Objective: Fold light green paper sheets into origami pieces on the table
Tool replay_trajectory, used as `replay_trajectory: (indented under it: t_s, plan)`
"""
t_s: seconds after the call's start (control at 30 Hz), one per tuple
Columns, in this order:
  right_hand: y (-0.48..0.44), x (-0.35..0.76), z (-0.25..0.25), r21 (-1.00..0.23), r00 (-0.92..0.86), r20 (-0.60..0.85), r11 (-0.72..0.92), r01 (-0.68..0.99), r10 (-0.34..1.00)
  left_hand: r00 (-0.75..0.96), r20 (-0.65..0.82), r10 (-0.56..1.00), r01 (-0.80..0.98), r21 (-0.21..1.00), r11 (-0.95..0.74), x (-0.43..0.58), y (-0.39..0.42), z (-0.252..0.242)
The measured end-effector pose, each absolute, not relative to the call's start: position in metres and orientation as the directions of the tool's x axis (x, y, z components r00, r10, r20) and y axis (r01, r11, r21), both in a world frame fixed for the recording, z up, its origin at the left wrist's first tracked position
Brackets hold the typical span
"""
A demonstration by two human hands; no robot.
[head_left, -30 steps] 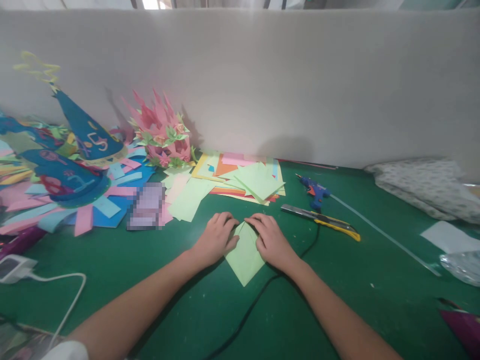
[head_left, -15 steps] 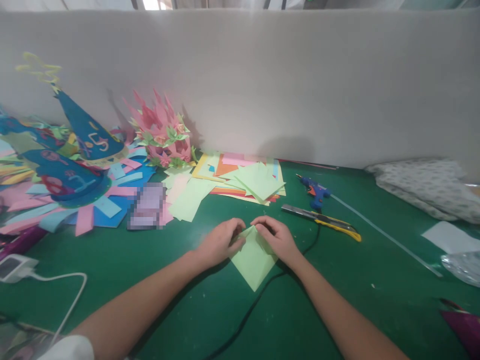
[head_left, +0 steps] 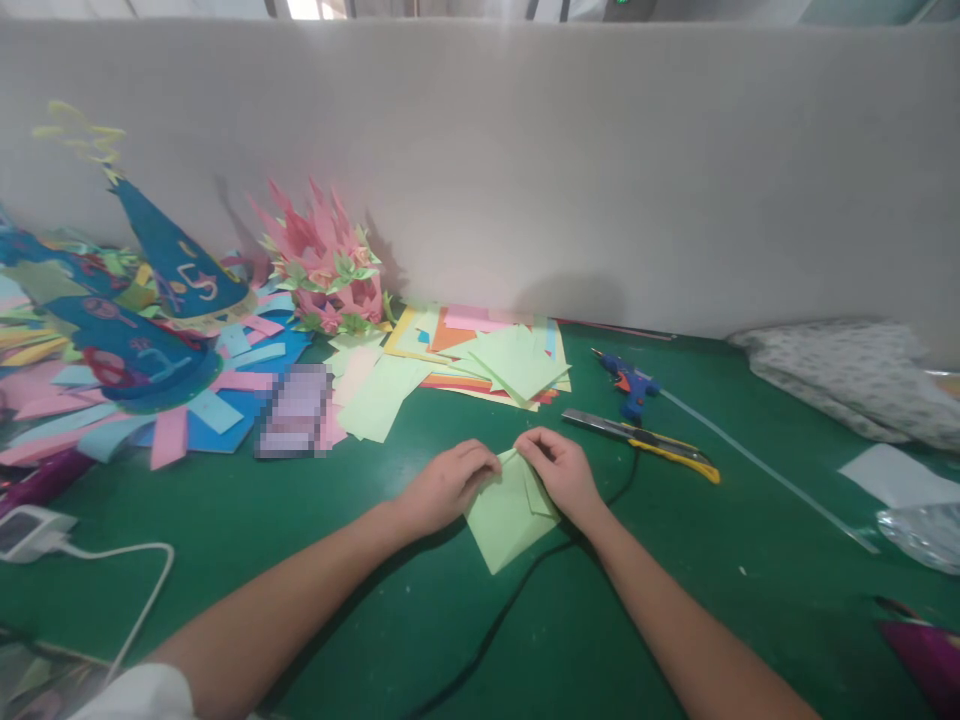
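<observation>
Centrally, folded green paper (head_left: 501, 528) was positioned over the desk (head_left: 375, 630), its top pinched by the right hand (head_left: 562, 474); its left edge was overlapped by the left hand (head_left: 448, 484), whose grip could not be discerned.

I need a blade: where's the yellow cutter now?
In the head view, the yellow cutter lies right of the right hand, just below the blue glue gun.

A green table (head_left: 382, 650) carries stacked colored paper (head_left: 517, 365), a blue glue gun (head_left: 634, 386) and a cutter (head_left: 643, 437)
</observation>
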State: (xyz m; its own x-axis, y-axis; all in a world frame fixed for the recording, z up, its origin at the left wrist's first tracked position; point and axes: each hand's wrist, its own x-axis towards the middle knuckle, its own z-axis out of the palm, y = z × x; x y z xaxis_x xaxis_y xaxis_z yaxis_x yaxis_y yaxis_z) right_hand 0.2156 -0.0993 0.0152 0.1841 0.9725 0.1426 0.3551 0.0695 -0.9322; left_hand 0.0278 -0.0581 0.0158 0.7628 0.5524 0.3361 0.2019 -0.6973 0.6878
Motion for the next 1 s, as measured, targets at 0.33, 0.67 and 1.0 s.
replay_trajectory:
  t_s: [0.33, 0.67, 1.0]
  plan:
    - [-0.105, 0.22, 0.023, -0.988, 0.105, -0.006, -0.023, 0.156, 0.994, 0.667, 0.331, 0.668, 0.238, 0.755, -0.612, 0.025, -0.052, 0.016]
    - [-0.108, 0.225, 0.017, -0.994, -0.066, -0.019, -0.012, 0.109, 0.998, 0.532, 0.266, 0.804, 0.372, 0.779, -0.504, 0.018, -0.04, 0.015]
    - [-0.107, 0.229, 0.023, -0.982, -0.032, -0.028, -0.021, 0.186, 0.999, 0.59, 0.286, 0.755, 0.207, 0.85, -0.484, 0.011, -0.037, 0.015]
